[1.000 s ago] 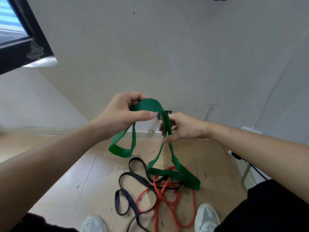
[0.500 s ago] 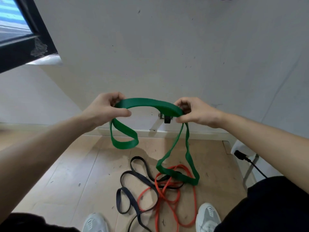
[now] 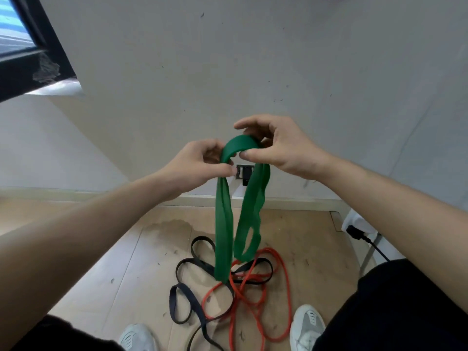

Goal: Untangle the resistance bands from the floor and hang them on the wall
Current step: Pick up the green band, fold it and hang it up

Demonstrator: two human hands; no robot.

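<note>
The green band (image 3: 224, 224) was a wide, flat loop, bent into an arch on top, with two doubled lengths hanging down. The left hand (image 3: 195, 168) and right hand (image 3: 276, 145), close together, each pinched that arch. Its ends dangled below both hands, over the black band (image 3: 192, 264) and red band (image 3: 286, 287) tangled on the floor (image 3: 114, 262).

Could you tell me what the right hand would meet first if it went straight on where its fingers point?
The right hand would probably meet the left hand, just past the green band both hold; depth unclear.
</note>
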